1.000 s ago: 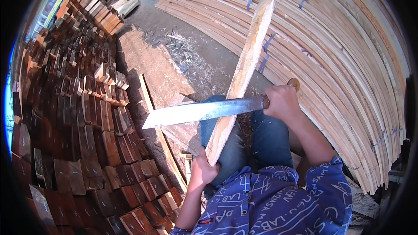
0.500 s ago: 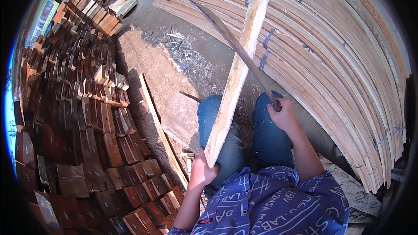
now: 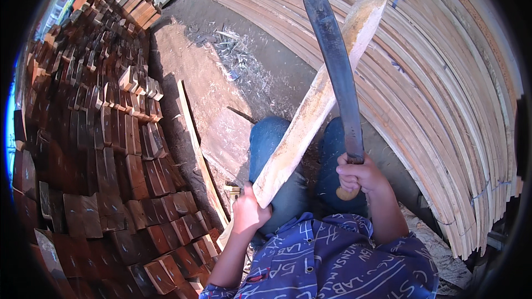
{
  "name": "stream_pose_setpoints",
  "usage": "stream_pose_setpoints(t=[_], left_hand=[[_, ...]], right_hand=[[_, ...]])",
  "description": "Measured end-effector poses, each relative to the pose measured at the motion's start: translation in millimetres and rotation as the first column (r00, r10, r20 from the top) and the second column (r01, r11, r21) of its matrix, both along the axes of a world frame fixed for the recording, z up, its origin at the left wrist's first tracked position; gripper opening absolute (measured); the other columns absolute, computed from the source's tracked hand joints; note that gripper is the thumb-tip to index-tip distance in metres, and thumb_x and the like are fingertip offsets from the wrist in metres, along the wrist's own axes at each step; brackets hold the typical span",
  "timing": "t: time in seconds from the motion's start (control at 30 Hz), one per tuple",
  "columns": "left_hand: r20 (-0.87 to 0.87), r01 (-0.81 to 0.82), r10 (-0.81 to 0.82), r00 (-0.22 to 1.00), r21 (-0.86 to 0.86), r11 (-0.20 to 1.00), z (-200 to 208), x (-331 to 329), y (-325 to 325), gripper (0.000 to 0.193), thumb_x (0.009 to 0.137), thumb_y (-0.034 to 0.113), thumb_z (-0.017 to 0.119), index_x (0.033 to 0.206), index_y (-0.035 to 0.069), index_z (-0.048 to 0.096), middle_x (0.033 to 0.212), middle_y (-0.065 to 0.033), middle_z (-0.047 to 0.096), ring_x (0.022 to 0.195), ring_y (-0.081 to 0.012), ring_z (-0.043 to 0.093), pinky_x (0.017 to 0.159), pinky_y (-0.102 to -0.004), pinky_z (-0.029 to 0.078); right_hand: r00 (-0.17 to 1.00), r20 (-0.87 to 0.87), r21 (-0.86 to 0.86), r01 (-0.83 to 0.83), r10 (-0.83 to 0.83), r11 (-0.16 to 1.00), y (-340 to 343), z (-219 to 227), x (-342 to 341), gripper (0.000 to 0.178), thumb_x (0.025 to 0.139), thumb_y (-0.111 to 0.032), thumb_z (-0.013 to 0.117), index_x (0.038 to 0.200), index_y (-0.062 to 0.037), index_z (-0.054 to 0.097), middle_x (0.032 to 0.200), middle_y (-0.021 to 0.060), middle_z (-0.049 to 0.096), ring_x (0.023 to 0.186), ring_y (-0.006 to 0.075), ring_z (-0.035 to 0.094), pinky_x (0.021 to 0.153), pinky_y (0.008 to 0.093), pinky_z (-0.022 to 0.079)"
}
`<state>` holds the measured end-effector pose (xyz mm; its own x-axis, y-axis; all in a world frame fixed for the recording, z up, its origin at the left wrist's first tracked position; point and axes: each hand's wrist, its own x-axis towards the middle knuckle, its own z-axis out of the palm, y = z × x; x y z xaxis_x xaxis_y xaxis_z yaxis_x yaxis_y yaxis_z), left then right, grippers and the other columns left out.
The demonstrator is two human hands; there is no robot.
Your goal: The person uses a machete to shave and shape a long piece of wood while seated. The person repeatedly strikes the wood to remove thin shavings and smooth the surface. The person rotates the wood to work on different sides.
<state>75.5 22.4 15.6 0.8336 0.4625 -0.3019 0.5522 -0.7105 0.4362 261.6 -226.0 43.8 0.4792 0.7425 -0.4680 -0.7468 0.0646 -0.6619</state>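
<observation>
My left hand (image 3: 250,210) grips the near end of a long pale wooden plank (image 3: 302,127), just beside my left knee. The plank slants away from me up to the right, passing over my jeans. In my right hand (image 3: 363,177) is a machete (image 3: 338,61) with a long dark blade, its fingers wrapped round the handle. The rounded wooden butt of that handle shows below my fist. Pointing away from me, the blade stands nearly upright in the view and crosses in front of the plank's far half. Whether blade and plank touch, I cannot tell.
Stacked reddish-brown wooden blocks (image 3: 105,149) fill the left side. Along the right and far side curve long bundled wood strips (image 3: 438,88) tied with bluish bands. A thin wooden strip (image 3: 194,144) lies on the ground, and wood shavings (image 3: 238,55) are scattered farther off.
The machete has swung from pointing far left to nearly straight away from me, its blade now showing broadside. My right hand sits slightly nearer me. The plank's far end has shifted right.
</observation>
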Motion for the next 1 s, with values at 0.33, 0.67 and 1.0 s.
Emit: stream_pose_setpoints(t=[0.33, 0.67, 1.0], left_hand=[[0.154, 0.087, -0.095, 0.983, 0.063, 0.994, -2.9, 6.5, 19.4, 0.032, 0.071, 0.016, 0.066, 0.091, -0.003, 0.050, 0.075, -0.0287, 0.062, 0.075, -0.0483, 0.064, 0.067, -0.0520, 0.053], [0.153, 0.099, -0.110, 0.982, 0.080, 0.992, -3.4, 4.2, 14.9, 0.030, 0.072, 0.016, 0.065, 0.088, -0.002, 0.049, 0.077, -0.0270, 0.061, 0.075, -0.0476, 0.064, 0.066, -0.0521, 0.052], [0.247, 0.066, -0.049, 0.968, -0.062, 0.996, -8.6, 7.1, 9.9, 0.029, 0.070, 0.013, 0.061, 0.088, -0.004, 0.047, 0.079, -0.0313, 0.061, 0.074, -0.0504, 0.063, 0.066, -0.0546, 0.052]], right_hand=[[0.923, -0.351, 0.258, -0.069, 0.160, 0.964, -10.9, -20.6, 13.2, 0.019, 0.090, -0.008, 0.058, 0.073, -0.0057, 0.049, 0.052, 0.0009, 0.041, 0.039, 0.0105, 0.042, 0.042, 0.0302, 0.034], [0.989, 0.099, -0.313, -0.076, 0.112, 0.947, -8.0, -33.9, -11.8, 0.021, 0.085, -0.014, 0.074, 0.075, -0.0038, 0.058, 0.063, 0.0019, 0.056, 0.052, 0.0094, 0.053, 0.050, 0.0273, 0.041], [0.920, 0.383, -0.448, 0.265, -0.085, 0.854, -9.0, 1.6, -0.3, 0.024, 0.080, -0.018, 0.082, 0.075, -0.0052, 0.062, 0.060, -0.0014, 0.055, 0.059, 0.0039, 0.053, 0.054, 0.0248, 0.042]])
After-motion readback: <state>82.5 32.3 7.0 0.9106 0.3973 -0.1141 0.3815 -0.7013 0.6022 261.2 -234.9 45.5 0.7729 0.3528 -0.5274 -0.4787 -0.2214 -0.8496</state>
